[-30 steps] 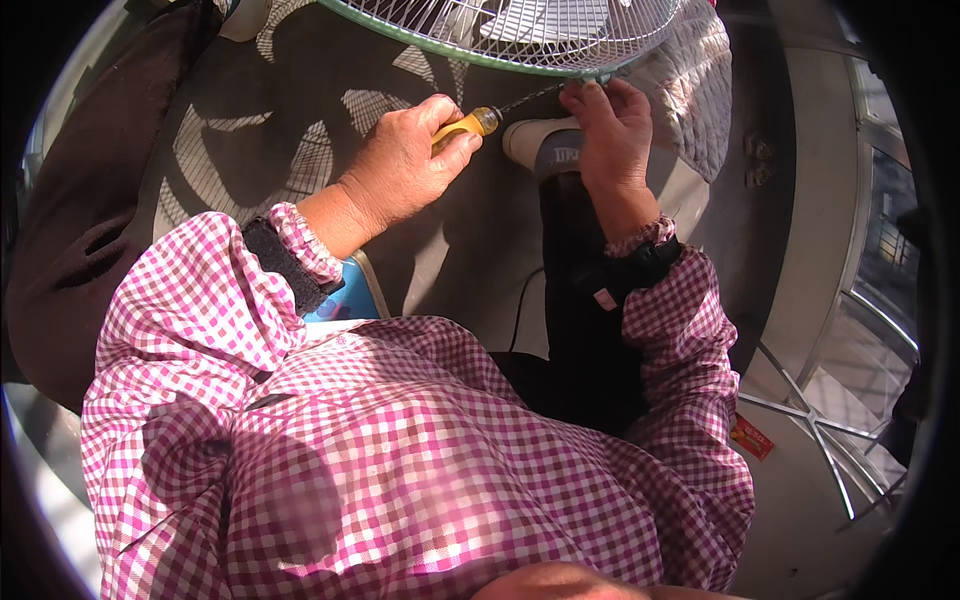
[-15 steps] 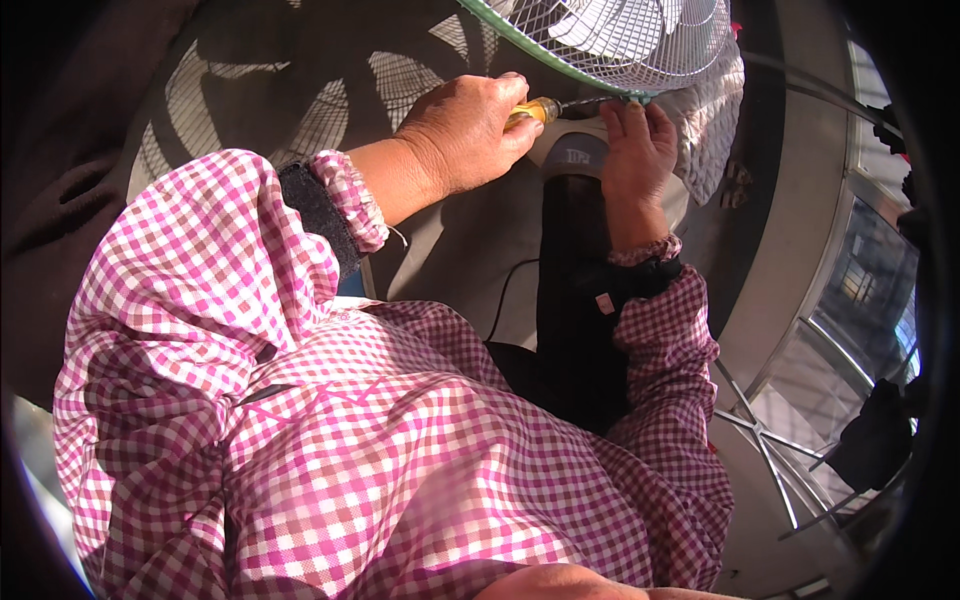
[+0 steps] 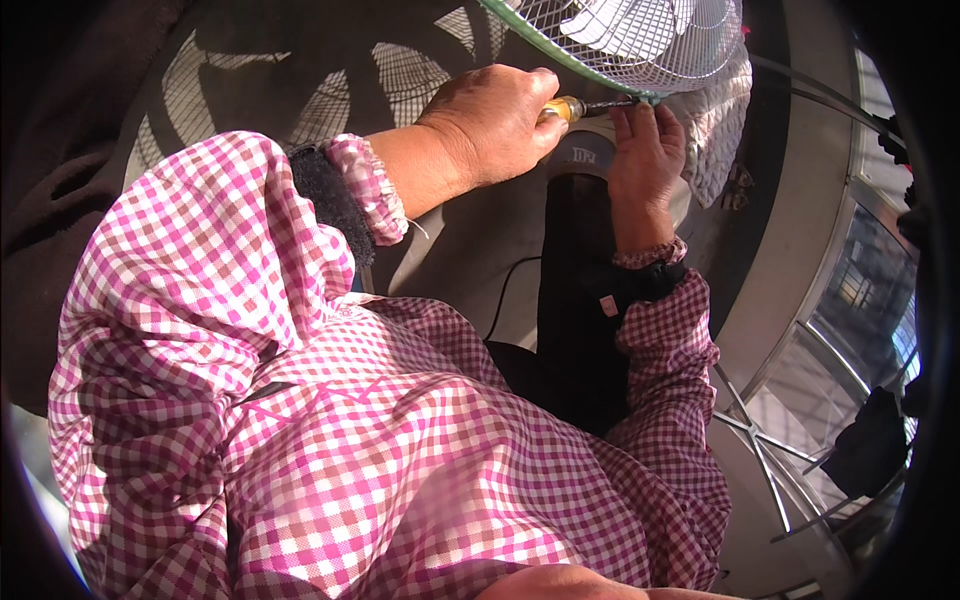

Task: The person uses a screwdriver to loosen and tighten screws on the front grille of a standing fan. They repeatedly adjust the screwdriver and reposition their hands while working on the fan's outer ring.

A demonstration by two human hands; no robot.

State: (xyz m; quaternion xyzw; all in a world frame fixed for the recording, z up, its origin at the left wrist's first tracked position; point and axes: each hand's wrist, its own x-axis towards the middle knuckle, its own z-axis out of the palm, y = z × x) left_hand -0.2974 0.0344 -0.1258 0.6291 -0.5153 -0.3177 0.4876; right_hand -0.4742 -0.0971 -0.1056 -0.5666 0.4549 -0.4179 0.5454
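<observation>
My left hand (image 3: 492, 122) is closed around the yellow handle of a screwdriver (image 3: 567, 108), whose metal shaft points right. The shaft's tip reaches the lower rim of a fan guard (image 3: 655, 50), a white wire cage edged in green with pale blades inside. Thumb and fingers of my right hand (image 3: 643, 165) are pinched together at that same rim, close beside the screwdriver tip. Whatever small part sits between those fingertips is hidden.
A white quilted cloth (image 3: 722, 125) lies behind the fan guard on the right. My shoe (image 3: 585, 155) is just below the hands. A thin black cable (image 3: 508, 285) curves over the floor. Metal bars (image 3: 760, 430) cross at the lower right, near a glazed frame.
My left hand and the screwdriver have shifted to the right. The fan guard and my right hand have also moved slightly right in the picture.
</observation>
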